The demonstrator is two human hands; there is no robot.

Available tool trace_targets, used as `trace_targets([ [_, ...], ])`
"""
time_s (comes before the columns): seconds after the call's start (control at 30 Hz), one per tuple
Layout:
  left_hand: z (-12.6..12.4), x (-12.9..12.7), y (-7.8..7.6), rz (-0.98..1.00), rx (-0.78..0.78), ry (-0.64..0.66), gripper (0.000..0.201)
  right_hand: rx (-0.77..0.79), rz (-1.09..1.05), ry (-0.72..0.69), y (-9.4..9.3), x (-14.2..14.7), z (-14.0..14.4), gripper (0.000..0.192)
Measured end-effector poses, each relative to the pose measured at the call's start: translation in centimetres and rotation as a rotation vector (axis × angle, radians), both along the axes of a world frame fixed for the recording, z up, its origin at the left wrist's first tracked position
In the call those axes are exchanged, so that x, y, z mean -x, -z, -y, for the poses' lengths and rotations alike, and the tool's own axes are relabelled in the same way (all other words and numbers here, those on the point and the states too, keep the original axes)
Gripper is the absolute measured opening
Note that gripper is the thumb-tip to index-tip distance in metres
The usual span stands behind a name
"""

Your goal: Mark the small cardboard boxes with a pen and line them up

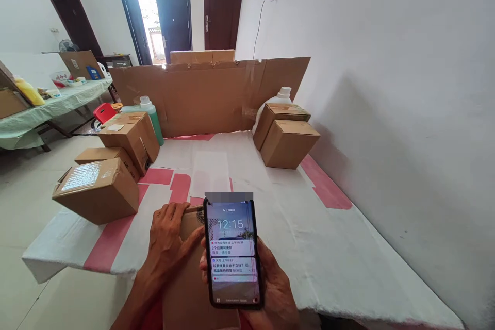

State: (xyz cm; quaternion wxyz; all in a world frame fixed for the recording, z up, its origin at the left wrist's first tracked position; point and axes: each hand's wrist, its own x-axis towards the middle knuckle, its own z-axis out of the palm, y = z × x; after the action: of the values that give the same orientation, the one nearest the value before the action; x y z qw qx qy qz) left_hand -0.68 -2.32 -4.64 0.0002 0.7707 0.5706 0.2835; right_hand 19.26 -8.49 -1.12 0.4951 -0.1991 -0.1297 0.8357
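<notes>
My right hand (pixel 276 283) is closed around a black-framed smartphone (pixel 233 252), its thumb side along the right edge and fingertips showing at the left. The lit screen reads 12:15 above several notifications. Beneath the phone, close to my body, is a cardboard box (pixel 180 296), partly hidden by the phone and my arms. My left hand (pixel 168 237) grips this box at its far left edge. The fingers curl over the edge and the thumb lies across the top, close to the phone.
Cardboard boxes (pixel 102 185) stand at the table's left, beside a green liquid bottle (pixel 154 121). More boxes (pixel 290 144) and a white jug (pixel 284 95) are at the right. A tall cardboard panel (pixel 209 98) spans the back of the cloth-covered table (pixel 332 268). A wall rises at right.
</notes>
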Motion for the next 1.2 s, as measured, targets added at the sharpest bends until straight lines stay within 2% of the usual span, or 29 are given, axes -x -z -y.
trace_targets([
  [0.1, -0.1, 0.1, 0.2, 0.022, -0.015, -0.012, 0.041, -0.021, 0.127, 0.029, 0.4, -0.8, -0.7, 0.062],
  [0.2, -0.5, 0.3, 0.5, 0.03, -0.043, -0.023, 0.045, -0.031, 0.356, 0.228, 2.4, -3.0, -2.7, 0.063],
  [0.3, -1.0, 0.4, 0.8, 0.038, -0.031, -0.016, 0.047, -0.065, 0.897, 0.542, 5.9, -6.3, -5.2, 0.06],
  [0.33, -1.2, 0.4, 0.8, 0.046, -0.018, -0.01, 0.047, -0.076, 1.093, 0.595, 7.2, -7.4, -6.0, 0.062],
  [0.37, -1.4, 0.4, 0.8, 0.058, -0.001, -0.003, 0.046, -0.066, 1.204, 0.618, 8.5, -8.5, -6.6, 0.063],
  [0.47, -1.9, 0.3, 0.9, 0.125, 0.055, 0.032, 0.042, -0.024, 1.393, 0.625, 11.5, -11.2, -7.7, 0.062],
  [0.53, -2.2, 0.3, 1.1, 0.188, 0.093, 0.069, 0.04, 0.001, 1.502, 0.617, 12.6, -12.4, -7.8, 0.058],
  [0.67, -2.0, 0.8, 1.8, 0.326, 0.151, 0.082, 0.043, 0.03, 1.702, 0.562, 13.7, -14.1, -7.5, 0.047],
  [0.83, -0.2, 2.9, 3.3, 0.505, 0.099, -0.055, 0.05, -0.036, 1.874, 0.507, 14.6, -15.0, -7.2, 0.048],
  [0.97, 2.8, 5.2, 5.8, 0.645, 0.144, -0.209, 0.053, -0.099, 1.982, 0.493, 15.4, -15.2, -7.1, 0.055],
  [1.07, 5.6, 6.2, 8.3, 0.677, 0.185, -0.265, 0.056, -0.187, 2.084, 0.524, 15.6, -14.6, -6.6, 0.056],
  [1.13, 7.5, 6.1, 10.2, 0.684, 0.212, -0.26, 0.055, -0.343, 2.076, 0.552, 15.3, -13.1, -5.7, 0.054],
  [1.17, 8.3, 5.8, 11.1, 0.689, 0.233, -0.245, 0.054, -0.451, 2.004, 0.505, 14.9, -11.9, -5.0, 0.053],
  [1.2, 8.9, 5.5, 11.9, 0.694, 0.26, -0.218, 0.053, -0.566, 1.878, 0.4, 14.3, -10.5, -4.1, 0.051],
])
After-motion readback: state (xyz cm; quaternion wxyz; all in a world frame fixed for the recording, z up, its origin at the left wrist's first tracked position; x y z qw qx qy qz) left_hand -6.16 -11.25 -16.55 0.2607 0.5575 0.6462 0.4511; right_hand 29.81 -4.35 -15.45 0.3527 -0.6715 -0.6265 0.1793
